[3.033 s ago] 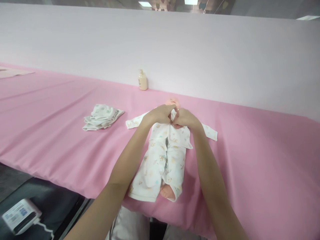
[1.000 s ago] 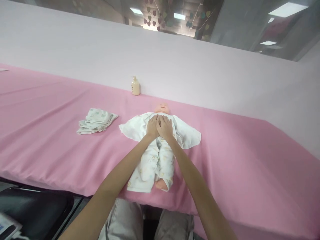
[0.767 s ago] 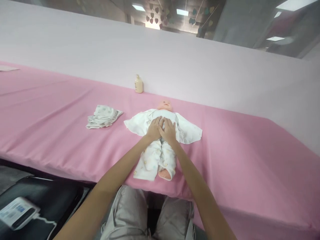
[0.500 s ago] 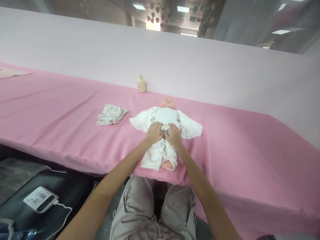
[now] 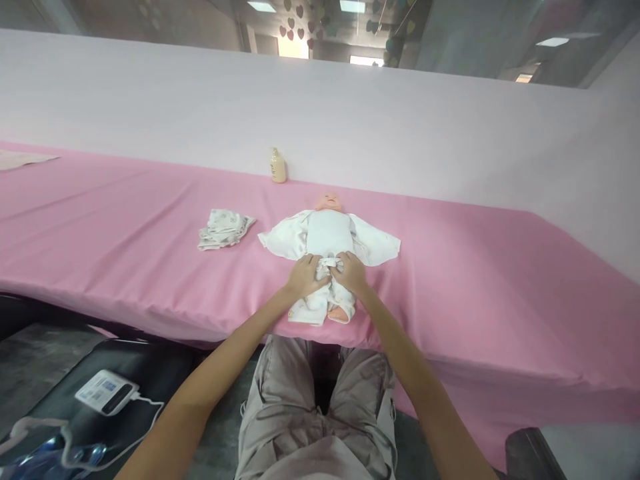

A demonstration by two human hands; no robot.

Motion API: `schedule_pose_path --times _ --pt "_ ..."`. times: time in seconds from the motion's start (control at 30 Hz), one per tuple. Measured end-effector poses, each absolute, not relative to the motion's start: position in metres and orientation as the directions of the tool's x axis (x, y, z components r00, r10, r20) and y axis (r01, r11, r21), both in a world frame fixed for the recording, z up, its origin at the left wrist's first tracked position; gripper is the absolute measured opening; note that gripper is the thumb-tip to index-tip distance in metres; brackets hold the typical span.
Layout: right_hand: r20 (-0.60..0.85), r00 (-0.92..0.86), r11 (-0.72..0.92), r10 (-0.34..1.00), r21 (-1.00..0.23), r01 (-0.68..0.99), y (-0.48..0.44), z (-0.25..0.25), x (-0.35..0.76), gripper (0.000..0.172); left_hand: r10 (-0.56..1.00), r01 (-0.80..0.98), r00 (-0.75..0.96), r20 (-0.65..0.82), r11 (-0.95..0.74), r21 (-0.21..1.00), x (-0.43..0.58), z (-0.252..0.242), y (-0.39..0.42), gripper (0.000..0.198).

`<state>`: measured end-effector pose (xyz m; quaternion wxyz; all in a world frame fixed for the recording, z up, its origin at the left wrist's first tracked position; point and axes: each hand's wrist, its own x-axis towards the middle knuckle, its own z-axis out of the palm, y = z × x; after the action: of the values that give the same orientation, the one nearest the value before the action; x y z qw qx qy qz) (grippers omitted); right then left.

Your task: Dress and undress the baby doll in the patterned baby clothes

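Observation:
A baby doll (image 5: 329, 203) lies on its back on the pink-covered table, head toward the wall. Its long-sleeved white top (image 5: 376, 244) is spread out to both sides, and the pale torso (image 5: 329, 231) shows in the middle. White patterned baby pants (image 5: 314, 308) cover the legs, with one foot (image 5: 339, 313) showing at a leg opening. My left hand (image 5: 305, 276) is closed on the waistband at one side. At the other side my right hand (image 5: 352, 273) grips it too. Bunched waistband fabric shows between them; some fingertips are hidden in the folds.
Left of the doll lies a folded patterned cloth (image 5: 226, 229). A cream pump bottle (image 5: 278, 167) stands by the white wall (image 5: 425, 127). On a black seat (image 5: 145, 363) at lower left rest a white device (image 5: 107, 393) with a cable and a clear blue bottle (image 5: 55, 460).
Both hands have drawn the waistband a little toward the table's front edge, away from the doll's torso. More of the gathered waistband now shows between them. The view has shifted slightly.

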<state>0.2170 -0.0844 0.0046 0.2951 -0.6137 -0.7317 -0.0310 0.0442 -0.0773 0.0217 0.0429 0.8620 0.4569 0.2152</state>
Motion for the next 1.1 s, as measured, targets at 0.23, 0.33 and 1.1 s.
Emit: schedule_pose_path --times 0.23,0.33,1.1 --pt "0.495 -0.144 0.366 0.857 -0.387 0.846 -0.12 0.0 0.22 0.042 0.779 0.729 0.524 0.344 -0.619 0.293 0.039 0.021 -0.098 0.052" --pt "0.481 -0.101 0.296 0.871 -0.349 0.889 -0.125 0.001 0.212 0.029 0.828 0.785 0.497 0.261 -0.557 0.271 0.049 0.021 -0.103 0.033" --pt "0.476 -0.137 0.328 0.869 -0.346 0.879 -0.21 0.004 0.196 0.049 0.862 0.827 0.505 0.055 -0.501 0.256 0.028 0.034 -0.17 0.074"
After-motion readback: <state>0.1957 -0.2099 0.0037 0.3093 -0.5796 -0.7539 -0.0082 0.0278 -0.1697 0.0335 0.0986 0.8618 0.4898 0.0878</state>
